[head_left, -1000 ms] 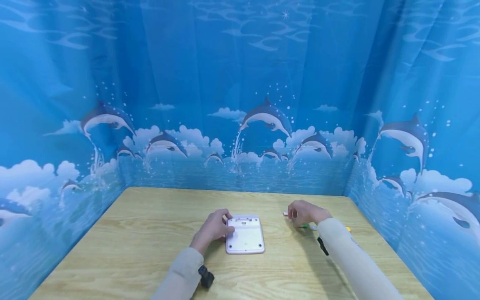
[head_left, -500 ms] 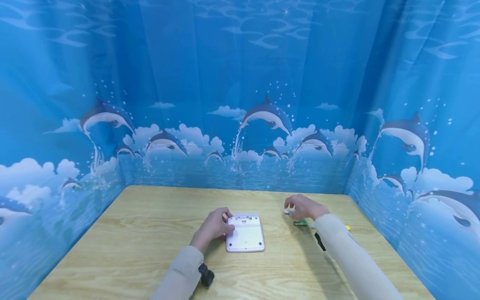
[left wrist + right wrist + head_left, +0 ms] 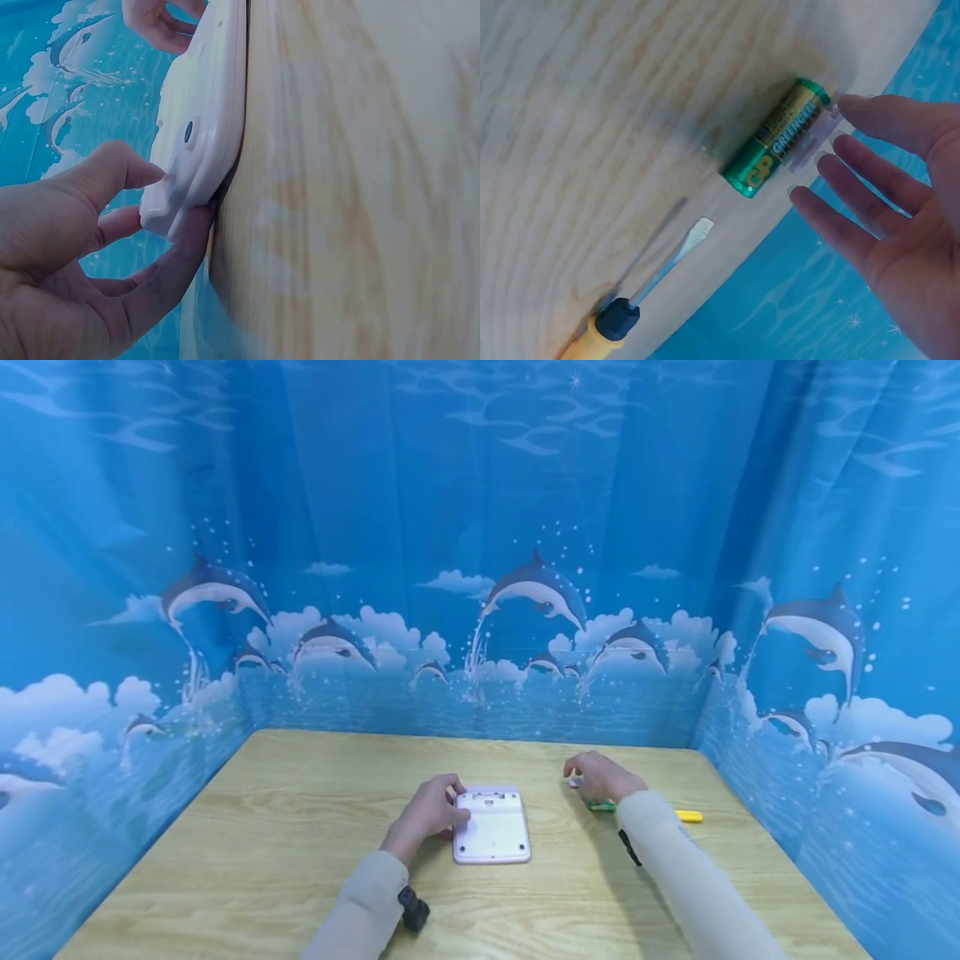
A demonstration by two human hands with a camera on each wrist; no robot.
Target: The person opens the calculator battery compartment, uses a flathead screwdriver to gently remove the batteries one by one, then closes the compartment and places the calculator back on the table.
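Observation:
A flat white device like a calculator (image 3: 491,839) lies face down on the table, feet and battery bay upward. My left hand (image 3: 431,810) holds its left edge; in the left wrist view the thumb is over the back and a finger is at the lower edge. Further right, my right hand (image 3: 602,775) reaches over a small pale plastic cover (image 3: 810,142), fingers fairly straight, thumb and fingertips right at its edge. Beside that cover lies a green GP battery (image 3: 776,139), partly hidden by the hand in the head view.
A flat-blade screwdriver (image 3: 615,319) with a yellow handle lies on the table right of the battery, partly behind the right sleeve in the head view. The wooden table (image 3: 300,827) is bordered by a blue dolphin-print curtain (image 3: 480,527).
My right hand has moved away from the green battery, uncovering it, and shifted slightly left over the pale cover. The left hand and the device have stayed in place.

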